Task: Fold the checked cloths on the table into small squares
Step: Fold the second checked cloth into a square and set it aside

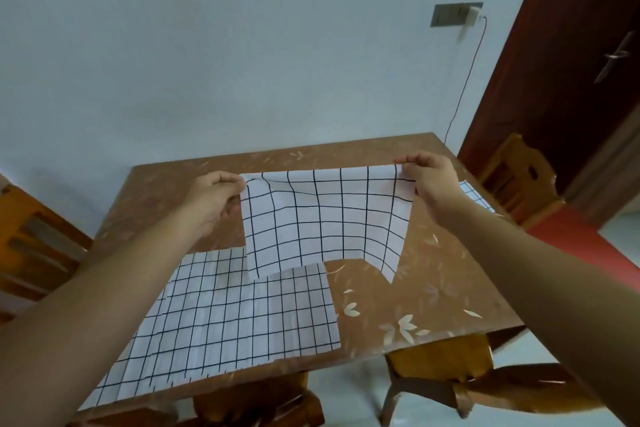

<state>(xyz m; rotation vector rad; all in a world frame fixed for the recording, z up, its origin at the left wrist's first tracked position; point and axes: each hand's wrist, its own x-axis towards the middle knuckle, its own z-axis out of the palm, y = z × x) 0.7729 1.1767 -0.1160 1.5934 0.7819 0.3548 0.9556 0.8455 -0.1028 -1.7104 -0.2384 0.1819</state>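
Counter [433, 253]: brown, leaf-print top. Flat checked cloth [225, 319] lies spread at near-left edge, overhanging slightly. Held checked cloth [322, 218] hangs above counter centre, lower edge sagging; a third cloth [476, 196] shows partly behind right wrist. Left hand [214, 194] & right hand [427, 180] each pinch a top corner. Judged thin, light, limp; best taken by corners.

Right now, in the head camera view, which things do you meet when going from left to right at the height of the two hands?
Wooden chair → left hand → held checked cloth → right hand → another checked cloth at the table edge → second wooden chair → dark red door.
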